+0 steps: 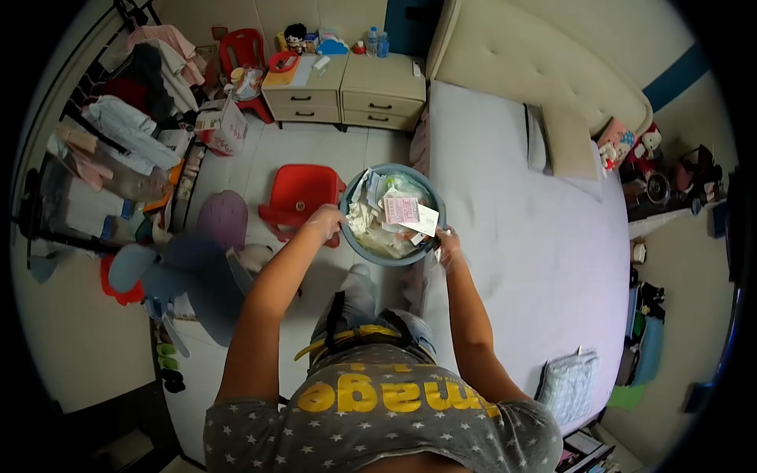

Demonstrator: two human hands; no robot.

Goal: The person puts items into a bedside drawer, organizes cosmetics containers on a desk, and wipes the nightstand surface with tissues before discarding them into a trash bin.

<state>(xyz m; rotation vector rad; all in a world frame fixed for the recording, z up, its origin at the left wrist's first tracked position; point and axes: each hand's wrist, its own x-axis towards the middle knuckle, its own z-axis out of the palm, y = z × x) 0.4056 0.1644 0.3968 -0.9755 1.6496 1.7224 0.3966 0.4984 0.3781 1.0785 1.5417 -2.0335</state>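
Note:
A round grey-blue bin [436, 191] full of crumpled papers, plastic and wrappers is held up in front of me. A pink printed slip [401, 210] and a white card [424, 221] lie on top of its contents. My left hand [326, 221], in a thin clear glove, is closed on the bin's left rim. On the lower right rim, my right hand [449, 245], also in a clear glove, grips the bin.
A red plastic stool [303, 189] stands left of the bin. The bed [520, 260] fills the right side. Nightstands [382, 98] are ahead; a grey-blue chair [206, 284], a purple stool [223, 219] and a clothes rack [87, 134] are at left.

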